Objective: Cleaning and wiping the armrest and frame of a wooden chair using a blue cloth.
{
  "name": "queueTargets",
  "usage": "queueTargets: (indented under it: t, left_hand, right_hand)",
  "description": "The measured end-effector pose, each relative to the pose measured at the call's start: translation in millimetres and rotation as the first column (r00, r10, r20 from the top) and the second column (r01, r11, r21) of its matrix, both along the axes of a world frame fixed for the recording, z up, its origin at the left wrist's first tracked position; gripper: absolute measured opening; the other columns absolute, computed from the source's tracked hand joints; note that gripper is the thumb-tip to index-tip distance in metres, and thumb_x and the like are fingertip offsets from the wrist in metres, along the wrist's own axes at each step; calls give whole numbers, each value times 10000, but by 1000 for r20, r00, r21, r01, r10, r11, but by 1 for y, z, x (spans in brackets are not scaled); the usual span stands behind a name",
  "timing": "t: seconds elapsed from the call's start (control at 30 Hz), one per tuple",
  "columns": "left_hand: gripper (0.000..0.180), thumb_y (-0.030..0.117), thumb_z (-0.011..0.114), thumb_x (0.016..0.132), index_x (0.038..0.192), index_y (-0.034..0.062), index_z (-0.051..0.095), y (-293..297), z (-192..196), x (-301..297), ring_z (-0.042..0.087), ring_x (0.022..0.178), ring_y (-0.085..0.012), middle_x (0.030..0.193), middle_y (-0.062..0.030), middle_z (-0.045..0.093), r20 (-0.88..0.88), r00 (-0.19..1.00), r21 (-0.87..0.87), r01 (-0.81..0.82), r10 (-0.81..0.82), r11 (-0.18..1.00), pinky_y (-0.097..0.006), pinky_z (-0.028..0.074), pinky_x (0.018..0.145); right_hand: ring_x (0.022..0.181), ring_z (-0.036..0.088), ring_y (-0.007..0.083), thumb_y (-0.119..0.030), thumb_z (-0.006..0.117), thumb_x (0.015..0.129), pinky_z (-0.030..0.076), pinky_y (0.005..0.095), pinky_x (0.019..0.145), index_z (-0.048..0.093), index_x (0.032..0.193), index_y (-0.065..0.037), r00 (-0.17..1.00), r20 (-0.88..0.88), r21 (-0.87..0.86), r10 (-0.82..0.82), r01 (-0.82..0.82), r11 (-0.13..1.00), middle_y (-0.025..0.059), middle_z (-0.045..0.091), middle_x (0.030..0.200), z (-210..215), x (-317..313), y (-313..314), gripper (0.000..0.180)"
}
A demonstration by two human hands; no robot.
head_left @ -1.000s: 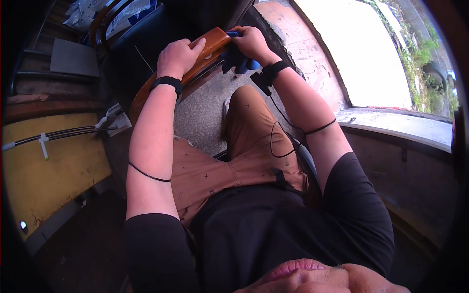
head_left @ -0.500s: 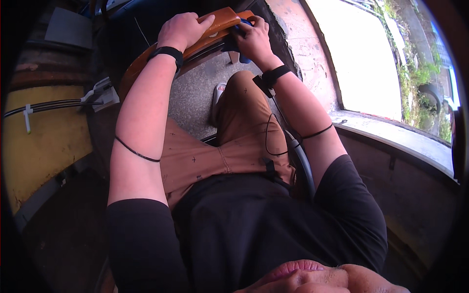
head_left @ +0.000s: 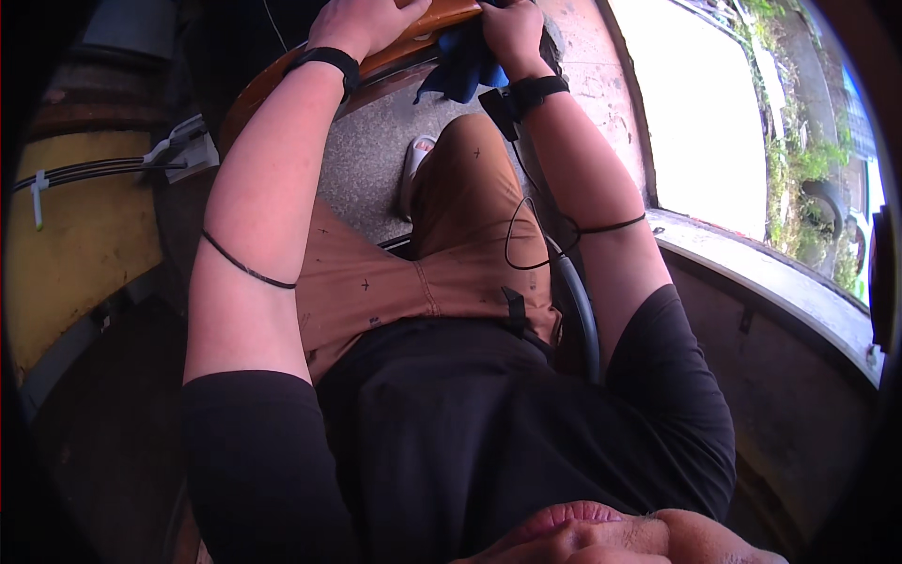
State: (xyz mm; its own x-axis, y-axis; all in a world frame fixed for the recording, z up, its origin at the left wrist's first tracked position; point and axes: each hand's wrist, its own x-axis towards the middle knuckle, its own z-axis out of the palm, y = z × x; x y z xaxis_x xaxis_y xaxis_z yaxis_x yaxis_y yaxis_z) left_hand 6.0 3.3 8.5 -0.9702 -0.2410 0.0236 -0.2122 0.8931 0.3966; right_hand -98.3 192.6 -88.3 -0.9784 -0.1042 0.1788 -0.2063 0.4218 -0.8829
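I sit with both arms stretched forward to a long orange-brown wooden piece (head_left: 395, 58) that crosses the top of the view. My left hand (head_left: 362, 21) rests on top of it, fingers curled over its upper face. My right hand (head_left: 512, 28) presses a blue cloth (head_left: 465, 66) against the wood's right part, and the cloth hangs down below the hand. Both wrists wear black bands. A thin black cable runs along my right forearm. The top of the wood is cut off by the frame edge.
A yellow panel (head_left: 70, 244) with black cables and a white clip stands at the left. A grey speckled floor (head_left: 366, 160) lies below the wood. At the right is a bright window opening (head_left: 705, 122) with a concrete sill (head_left: 770, 282). My knees in brown shorts sit beneath the arms.
The view has tilted down, so the wood and both hands now sit at the top edge. My right hand has shifted along the wood with the blue cloth.
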Motion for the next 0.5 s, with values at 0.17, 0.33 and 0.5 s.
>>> queueTargets:
  t: [0.17, 0.33, 0.5]
  left_hand:
    - [590, 572, 583, 943, 913, 18, 784, -4, 4, 4, 709, 974, -418, 978, -248, 739, -2, 1000, -18, -3, 3, 1000, -506, 560, 886]
    - [587, 568, 582, 945, 909, 19, 786, -14, -1, 9, 709, 976, -418, 978, -247, 740, 11, 1000, -28, -9, 9, 1000, -504, 560, 890]
    - [590, 567, 580, 945, 911, 15, 785, -5, -1, 1, 711, 969, -415, 976, -246, 740, -20, 1000, -14, 19, -19, 1000, -499, 563, 891]
  right_hand:
    - [843, 707, 232, -195, 675, 961, 552, 346, 780, 753, 1071, 25, 914, 51, 50, 403, -405, 913, 179, 762, 960, 14, -14, 12, 258]
    - [916, 708, 231, -74, 635, 924, 550, 321, 907, 673, 1239, 58, 819, -248, 231, 518, -469, 852, 157, 750, 1106, 0, 0, 15, 344]
    - [923, 694, 180, -19, 674, 901, 549, 309, 894, 691, 1184, 56, 953, 40, -220, 301, -286, 933, 99, 751, 1047, 2, 15, 10, 293]
